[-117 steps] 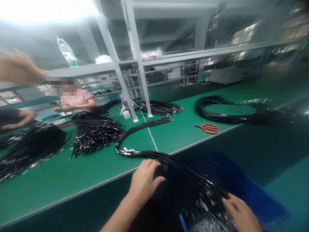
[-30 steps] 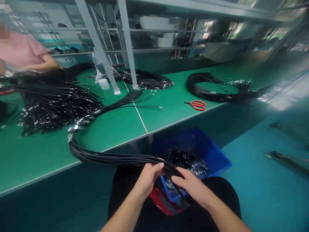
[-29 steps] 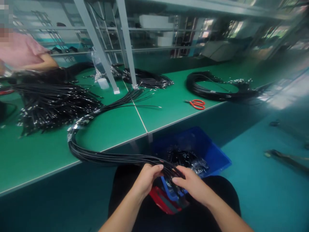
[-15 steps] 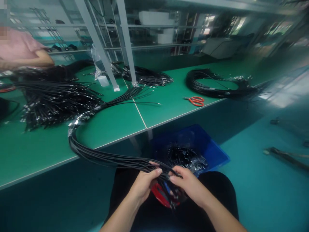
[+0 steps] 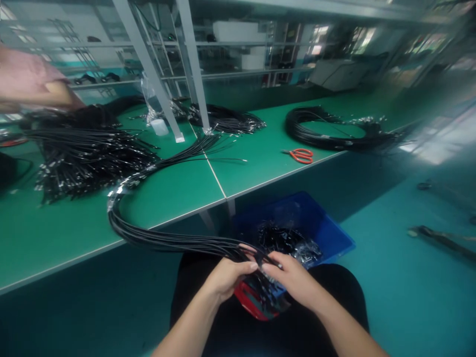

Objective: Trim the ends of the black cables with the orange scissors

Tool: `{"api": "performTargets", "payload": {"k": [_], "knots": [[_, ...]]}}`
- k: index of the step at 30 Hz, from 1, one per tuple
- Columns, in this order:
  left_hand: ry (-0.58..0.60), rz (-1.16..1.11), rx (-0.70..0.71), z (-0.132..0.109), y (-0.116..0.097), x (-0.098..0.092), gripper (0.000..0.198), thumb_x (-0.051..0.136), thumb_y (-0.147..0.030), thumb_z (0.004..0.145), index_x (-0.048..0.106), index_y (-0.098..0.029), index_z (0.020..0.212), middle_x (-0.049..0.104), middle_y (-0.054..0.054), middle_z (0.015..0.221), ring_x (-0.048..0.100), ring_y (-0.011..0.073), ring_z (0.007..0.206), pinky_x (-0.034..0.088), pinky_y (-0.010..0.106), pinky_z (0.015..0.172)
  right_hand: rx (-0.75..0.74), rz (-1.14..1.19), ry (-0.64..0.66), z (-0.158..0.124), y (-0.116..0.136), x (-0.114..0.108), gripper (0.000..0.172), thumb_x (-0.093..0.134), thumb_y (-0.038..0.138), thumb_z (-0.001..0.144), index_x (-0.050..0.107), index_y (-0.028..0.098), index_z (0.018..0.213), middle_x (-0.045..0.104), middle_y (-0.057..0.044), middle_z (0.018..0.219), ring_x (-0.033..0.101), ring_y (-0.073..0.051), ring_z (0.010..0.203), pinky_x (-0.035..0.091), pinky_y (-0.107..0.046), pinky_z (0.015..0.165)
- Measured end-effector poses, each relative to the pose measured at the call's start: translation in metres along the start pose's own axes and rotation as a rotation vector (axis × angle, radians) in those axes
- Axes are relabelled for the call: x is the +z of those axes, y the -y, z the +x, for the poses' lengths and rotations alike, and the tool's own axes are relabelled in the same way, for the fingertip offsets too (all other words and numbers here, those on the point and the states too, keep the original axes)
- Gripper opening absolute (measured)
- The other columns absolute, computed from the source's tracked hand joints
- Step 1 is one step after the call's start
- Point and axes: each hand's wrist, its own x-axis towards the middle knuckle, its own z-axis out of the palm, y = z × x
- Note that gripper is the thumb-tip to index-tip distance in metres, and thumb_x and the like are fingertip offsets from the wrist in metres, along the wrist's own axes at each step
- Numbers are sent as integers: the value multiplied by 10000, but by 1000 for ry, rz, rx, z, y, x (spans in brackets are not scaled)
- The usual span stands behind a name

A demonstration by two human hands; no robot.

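A long bundle of black cables [image 5: 174, 241] curves from the green table [image 5: 178, 193] over its front edge to my lap. Near the cable ends my left hand [image 5: 232, 277] is closed around the bundle, thumb on top. My right hand [image 5: 288, 275] pinches cable ends just to the right of it, the two thumbs close together. Below the hands, loose cable ends hang over a red object [image 5: 253, 302] on my lap, mostly covered, so its kind is unclear.
A blue bin [image 5: 330, 233] holding black pieces and clear plastic stands under the table edge. Orange-handled pliers [image 5: 302, 155], a coiled cable bundle [image 5: 316, 136] and a large cable pile [image 5: 92, 158] lie on the table. Metal posts [image 5: 197, 69] rise from it. A person [image 5: 33, 79] sits at far left.
Both hands have shifted slightly to the right along the cable ends, and the left thumb has come closer to the right hand. The person at far left has moved their arm a little.
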Motion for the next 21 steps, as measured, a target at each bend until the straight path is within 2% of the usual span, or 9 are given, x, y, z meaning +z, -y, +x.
{"api": "performTargets", "payload": {"k": [2, 4, 6, 8, 11, 14, 17, 21], "knots": [[44, 25, -33, -4, -8, -3, 227, 764, -46, 537, 706, -78, 754, 713, 97, 747, 653, 227, 711, 472, 344, 749, 35, 42, 101, -1, 3, -6, 84, 576, 256, 754, 599, 180, 781, 629, -7, 741, 577, -194, 727, 445, -282, 631], [57, 40, -43, -8, -10, -4, 253, 766, -22, 497, 708, -68, 739, 708, 103, 733, 650, 244, 710, 469, 364, 751, 80, 88, 202, -3, 2, -6, 74, 578, 217, 733, 591, 178, 795, 608, 12, 636, 574, -171, 591, 449, -265, 532], [37, 44, -32, -7, -6, -4, 270, 771, -29, 491, 708, -69, 750, 700, 96, 719, 644, 242, 695, 468, 373, 745, 114, 118, 236, -3, -1, 0, 65, 554, 183, 727, 579, 172, 786, 571, 32, 556, 534, -142, 473, 419, -241, 445], [-20, 29, 7, -4, 3, -1, 250, 771, -102, 548, 702, -107, 788, 689, 59, 728, 631, 203, 685, 469, 340, 727, 131, 143, 225, -4, -6, 9, 48, 531, 190, 744, 573, 169, 756, 560, 35, 536, 511, -126, 429, 401, -231, 416], [-123, 2, 81, 5, 14, 4, 159, 727, -188, 647, 675, -187, 798, 644, -24, 685, 595, 124, 645, 454, 249, 673, 151, 196, 236, -3, -11, 15, 140, 539, 265, 778, 580, 159, 696, 584, 16, 539, 533, -133, 439, 427, -249, 443], [-138, 34, 79, 13, 13, 6, 150, 748, -127, 598, 657, -157, 714, 619, -21, 623, 579, 120, 591, 438, 226, 601, 177, 259, 204, -3, -14, 3, 166, 601, 321, 762, 598, 155, 749, 619, 0, 640, 581, -144, 530, 460, -254, 496], [-143, 65, 67, 19, 6, 5, 138, 749, -107, 575, 646, -132, 664, 601, -12, 561, 558, 121, 520, 411, 219, 519, 200, 312, 116, -5, -17, -17, 289, 525, 426, 827, 607, 149, 853, 626, -23, 727, 619, -150, 638, 492, -271, 586], [-182, 62, 85, 25, 3, 3, 108, 733, -131, 592, 634, -140, 635, 575, -31, 517, 534, 99, 476, 401, 206, 500, 227, 336, 70, -10, -23, -28, 447, 405, 516, 868, 608, 118, 854, 622, -47, 665, 637, -158, 578, 480, -268, 532]]}}
